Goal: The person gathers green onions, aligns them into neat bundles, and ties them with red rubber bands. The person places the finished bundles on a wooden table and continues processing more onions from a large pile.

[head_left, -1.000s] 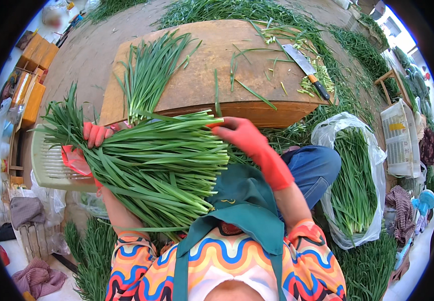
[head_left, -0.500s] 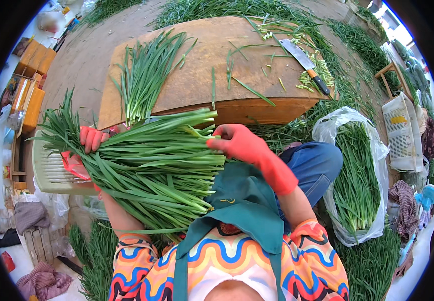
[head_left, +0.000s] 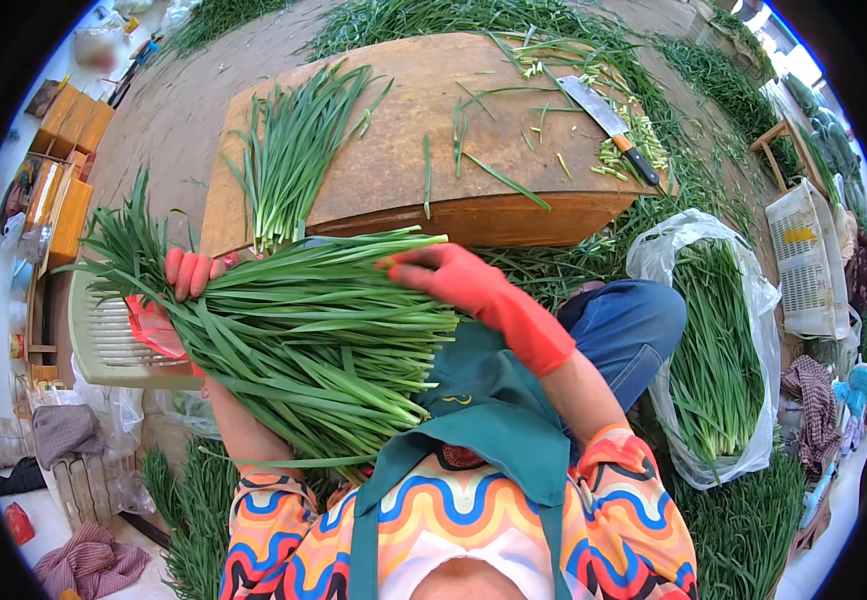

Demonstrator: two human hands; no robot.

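A large bunch of garlic chives lies across my lap, leafy tips to the left and pale cut stems to the right. My left hand, in a red rubber glove, is wrapped round the bunch near its leafy end. Also gloved in red, my right hand reaches over the top edge of the stems, fingertips pinched together on chives there. What exactly lies between those fingertips is partly hidden. Beyond the bunch, a smaller bundle of chives rests on the wooden board.
A cleaver lies at the board's right among trimmed stem ends. On my right stands a clear plastic bag of chives. A pale green plastic stool is on my left, and a white crate at far right.
My right hand has moved left along the top of the bunch, from the stem ends further in over the stalks. My left hand keeps its grip with little movement.
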